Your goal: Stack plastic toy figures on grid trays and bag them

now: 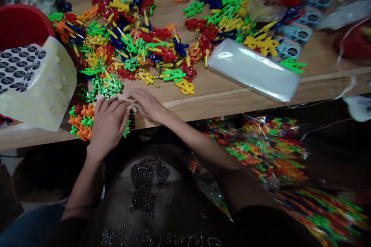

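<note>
- The worktop (220, 94) carried a wide spread of colored plastic pieces (124, 42).
- Bagged pieces (261, 154) lay below its front edge.
- A clear plastic packet (252, 70) lay right of the spread.
- A red tub (23, 27) stood far left, beside a pale pad (36, 85) with a black-printed sheet.
- An orange-and-green cluster (82, 121) lay just beside the left hand (108, 127).
- That hand and the right hand (147, 104) were curved, fingers close together above a dark piece (132, 119); whether they gripped it, I couldn't tell.

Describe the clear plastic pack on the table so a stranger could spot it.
On the wooden table, find the heap of coloured plastic pieces. At its right lies the clear plastic pack, slanting: one smooth, glossy slab beside all those spiky shapes.
</note>
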`<action>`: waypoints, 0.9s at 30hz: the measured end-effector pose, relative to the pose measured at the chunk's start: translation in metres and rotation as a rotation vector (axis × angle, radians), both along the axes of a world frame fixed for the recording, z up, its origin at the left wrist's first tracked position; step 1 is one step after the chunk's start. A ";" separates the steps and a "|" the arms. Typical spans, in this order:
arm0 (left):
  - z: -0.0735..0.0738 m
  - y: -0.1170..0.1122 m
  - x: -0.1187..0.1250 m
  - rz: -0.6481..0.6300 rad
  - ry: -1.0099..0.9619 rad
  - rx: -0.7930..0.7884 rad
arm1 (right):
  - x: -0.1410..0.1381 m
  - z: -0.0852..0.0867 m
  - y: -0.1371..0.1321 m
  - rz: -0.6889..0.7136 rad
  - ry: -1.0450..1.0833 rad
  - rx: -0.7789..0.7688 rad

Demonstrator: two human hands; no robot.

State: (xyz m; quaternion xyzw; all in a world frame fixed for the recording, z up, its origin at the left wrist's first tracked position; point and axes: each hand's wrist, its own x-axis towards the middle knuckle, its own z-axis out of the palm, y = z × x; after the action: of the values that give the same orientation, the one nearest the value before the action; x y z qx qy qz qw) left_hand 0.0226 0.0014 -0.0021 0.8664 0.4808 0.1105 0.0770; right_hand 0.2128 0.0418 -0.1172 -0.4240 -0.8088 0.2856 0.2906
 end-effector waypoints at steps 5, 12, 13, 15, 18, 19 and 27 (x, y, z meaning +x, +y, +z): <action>0.004 -0.004 0.003 0.028 0.052 -0.021 | 0.046 0.005 0.028 -0.445 -0.185 -0.082; 0.003 -0.009 0.013 -0.020 0.129 0.017 | 0.040 0.010 -0.005 -0.316 -0.017 -0.293; 0.001 -0.008 0.013 -0.023 0.134 0.017 | 0.036 0.011 -0.015 -0.272 0.055 -0.321; -0.001 -0.006 0.013 -0.022 0.139 0.018 | 0.026 0.013 -0.035 -0.200 0.180 -0.363; -0.002 -0.005 0.012 -0.027 0.138 0.018 | 0.011 0.010 -0.060 -0.112 0.256 -0.370; -0.002 -0.004 0.012 -0.030 0.137 0.018 | 0.005 0.007 -0.066 -0.091 0.257 -0.365; -0.001 -0.007 0.011 -0.031 0.123 0.011 | -0.024 -0.021 -0.095 -0.098 0.167 -0.145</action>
State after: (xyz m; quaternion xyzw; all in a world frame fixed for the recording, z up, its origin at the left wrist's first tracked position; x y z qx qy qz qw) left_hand 0.0340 -0.0052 -0.0030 0.8793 0.4706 0.0586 0.0443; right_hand 0.1883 -0.0530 -0.1381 -0.4576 -0.7374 0.3632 0.3389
